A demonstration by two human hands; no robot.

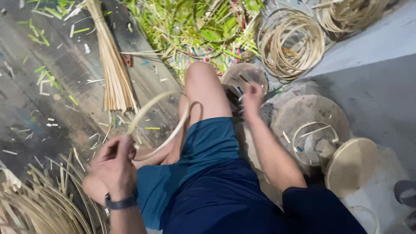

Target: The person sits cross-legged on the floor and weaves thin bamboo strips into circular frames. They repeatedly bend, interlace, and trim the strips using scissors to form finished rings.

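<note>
Head view looks down at a person who sits on the floor in blue shorts, and the knee (201, 76) is the mark for every place told from now on.

Far left of the knee and low down, a fan of pale strips (41, 203) lies spread on the floor. Up and left of the knee lies a tied bundle (113, 65) of straight sticks.

The left hand (113, 167) is low and left of the knee. It wears a dark watch. Its fingers are shut on one end of a thin pale strip (167, 138). The strip bends up in a loop, just left of the knee, and it is blurred. The loop is not joined into a ring yet, as far as the picture shows.

Behind the knee lies a heap of green scraps (195, 26).

The right hand (252, 97) is just right of the knee, over a round block (245, 73). Its fingers look curled, maybe on a small tool, but it is too blurred, so I cannot tell what it grips.

Up and right of the knee sits a pile of rings (290, 43), already made. Low and right of the knee, one ring (315, 143) rests on a round stump (303, 110), beside a round lid (351, 164).

So some rings look done, and many strips are left.
</note>
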